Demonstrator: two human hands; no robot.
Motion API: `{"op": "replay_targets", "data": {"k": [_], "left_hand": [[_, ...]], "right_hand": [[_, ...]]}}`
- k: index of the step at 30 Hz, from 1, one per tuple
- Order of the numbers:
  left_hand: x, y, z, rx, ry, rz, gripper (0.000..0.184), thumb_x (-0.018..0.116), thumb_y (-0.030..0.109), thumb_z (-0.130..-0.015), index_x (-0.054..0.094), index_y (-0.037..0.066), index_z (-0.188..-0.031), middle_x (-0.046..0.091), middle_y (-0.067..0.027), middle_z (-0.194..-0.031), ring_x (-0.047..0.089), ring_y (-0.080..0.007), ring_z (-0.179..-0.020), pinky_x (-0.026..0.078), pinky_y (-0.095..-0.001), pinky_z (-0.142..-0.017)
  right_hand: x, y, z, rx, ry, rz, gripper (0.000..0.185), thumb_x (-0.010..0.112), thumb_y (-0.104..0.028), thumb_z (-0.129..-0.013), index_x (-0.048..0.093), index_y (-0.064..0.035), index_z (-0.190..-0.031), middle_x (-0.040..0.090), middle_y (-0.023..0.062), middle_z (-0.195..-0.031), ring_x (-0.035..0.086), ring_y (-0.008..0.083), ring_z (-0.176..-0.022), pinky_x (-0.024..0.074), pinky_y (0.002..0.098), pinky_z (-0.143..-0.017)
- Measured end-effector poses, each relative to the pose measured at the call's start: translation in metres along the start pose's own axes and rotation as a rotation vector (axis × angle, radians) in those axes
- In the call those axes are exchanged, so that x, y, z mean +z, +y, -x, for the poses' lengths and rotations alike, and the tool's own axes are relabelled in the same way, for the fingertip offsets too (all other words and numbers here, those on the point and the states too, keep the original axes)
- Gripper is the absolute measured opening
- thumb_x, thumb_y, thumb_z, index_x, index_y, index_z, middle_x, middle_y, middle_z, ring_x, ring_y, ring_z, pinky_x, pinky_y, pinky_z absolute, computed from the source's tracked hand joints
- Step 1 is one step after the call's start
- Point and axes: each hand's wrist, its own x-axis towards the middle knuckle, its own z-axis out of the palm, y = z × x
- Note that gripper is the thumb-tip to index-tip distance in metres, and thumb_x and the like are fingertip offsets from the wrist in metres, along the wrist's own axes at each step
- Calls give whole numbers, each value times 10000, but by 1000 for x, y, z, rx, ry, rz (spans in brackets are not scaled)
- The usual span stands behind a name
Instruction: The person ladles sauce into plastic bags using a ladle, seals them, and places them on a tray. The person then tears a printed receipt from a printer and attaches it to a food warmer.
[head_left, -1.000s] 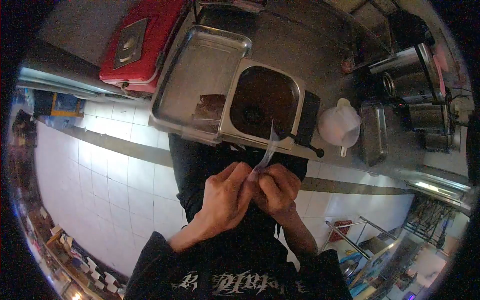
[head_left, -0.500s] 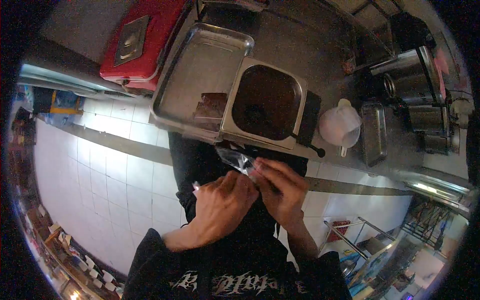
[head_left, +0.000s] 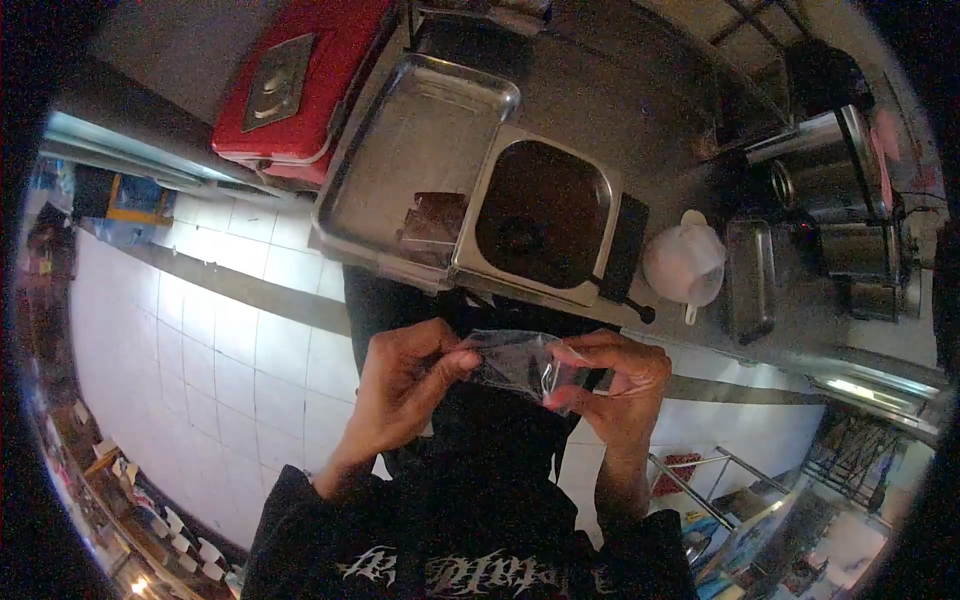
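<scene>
A clear plastic bag [head_left: 512, 364] is stretched between my two hands, in front of my body and below the counter's edge. My left hand [head_left: 405, 385] pinches its left end between thumb and fingers. At the other end, my right hand [head_left: 618, 382] grips the plastic with its thumb and fingers. Just beyond my hands stands a square metal container [head_left: 470, 240] of dark brown contents. To its left, a shallow metal tray [head_left: 400, 130] holds brown packets [head_left: 432, 228] in clear wrapping near its front corner.
A black handle [head_left: 642, 312] sticks out past the counter's front edge. White plastic jugs [head_left: 683, 262] and a narrow metal pan [head_left: 750, 280] are on the right. At the left stands a red cooler [head_left: 330, 80] with a metal lid [head_left: 277, 85] on top.
My hands have moved apart, and the clear plastic bag now spans the gap between them. Before, they were close together over it. The view has shifted slightly.
</scene>
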Motion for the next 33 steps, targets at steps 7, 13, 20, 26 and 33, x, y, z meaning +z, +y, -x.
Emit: {"op": "replay_targets", "data": {"k": [7, 13, 20, 26, 33], "left_hand": [[10, -5, -3, 90, 133, 66, 228, 582, 171, -943, 619, -27, -835, 644, -113, -808, 639, -228, -763, 492, -310, -717], [7, -5, -10, 209, 76, 73, 198, 588, 170, -939, 621, -25, -926, 640, -119, -870, 624, -208, -832, 482, -302, -746], [12, -17, -10, 67, 181, 234, 181, 646, 107, -888, 635, 9, -1040, 647, -123, -1032, 632, -186, -940, 495, -321, -845], [12, -18, 6, 613, 133, -500, 477, 681, 105, -819, 565, 106, -1282, 541, -147, -1343, 660, -194, -735, 554, -286, -675], [29, -19, 0, 723, 86, -760, 593, 669, 230, -810, 501, 162, -1375, 486, -123, -1417, 621, -70, -623, 532, -233, -533]], "right_hand": [[1, -2, 1, -26, 52, 99, 437, 913, -184, -563, 725, -18, -921, 721, 152, -923, 695, 235, -839, 540, 322, -746], [-4, -4, 1, -43, -95, 148, 442, 915, -198, -556, 723, -18, -912, 723, 137, -925, 693, 230, -847, 540, 318, -746], [1, 3, 6, -33, -34, 160, 458, 916, -176, -546, 720, -35, -936, 724, 119, -935, 693, 221, -851, 542, 318, -750], [5, -9, 8, 9, -12, 418, 387, 876, -118, -603, 711, -42, -946, 711, 113, -992, 686, 224, -869, 544, 319, -764], [17, -18, 11, -57, -32, 467, 340, 858, -130, -615, 701, -39, -902, 695, 98, -928, 678, 248, -834, 538, 329, -725]]}}
